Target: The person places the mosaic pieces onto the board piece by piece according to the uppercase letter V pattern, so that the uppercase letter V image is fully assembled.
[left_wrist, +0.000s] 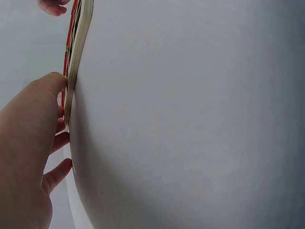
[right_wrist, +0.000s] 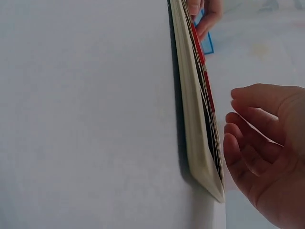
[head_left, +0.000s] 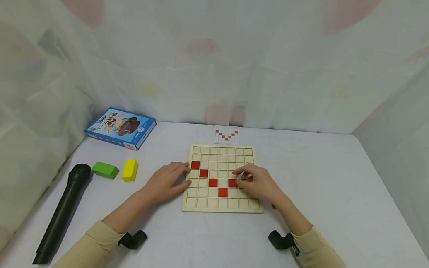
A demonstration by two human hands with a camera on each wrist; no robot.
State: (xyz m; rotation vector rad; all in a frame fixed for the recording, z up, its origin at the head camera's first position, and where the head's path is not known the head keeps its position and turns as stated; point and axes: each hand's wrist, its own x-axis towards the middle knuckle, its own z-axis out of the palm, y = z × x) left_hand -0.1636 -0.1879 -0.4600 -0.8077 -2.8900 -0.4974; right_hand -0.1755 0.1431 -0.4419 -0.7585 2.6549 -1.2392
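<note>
Cloth [head_left: 219, 68], whitish with faded pink, yellow and grey patches, stands up like walls on the left, far and right sides; inside it is one flat white table top [head_left: 345, 193]; two beige sleeves [head_left: 329, 262] reach in from the near side.

One flat pale wooden-looking board [head_left: 202, 202], full of little square spaces, lies in the middle of the table; it looks about as long as it is wide, so I cannot tell a long axis; one edge faces the person; one long black round stick [head_left: 61, 214] lies at the left, its fat end pointing away; one flat blue box [head_left: 120, 128] with a brown hat on it lies far left.

Two bare hands are at the board; the left hand [head_left: 166, 181] touches its left edge, fingers apart, clamped on nothing; the right hand [head_left: 257, 182] is over its right part, fingers softly bent, tips apart, thumb at one red square; I cannot tell if they touch.

Two black bent gadgets [head_left: 132, 239] sit by the wrists; one small white card [head_left: 226, 135] with a red V lies just past the board; two blocks, one green block [head_left: 105, 170] and one yellow block [head_left: 129, 170], lie near the stick; five flat red squares [head_left: 212, 183] sit in the board, four stepping down rightward, the fifth one step up; one red bit [head_left: 274, 206] shows by the right forearm.
</note>
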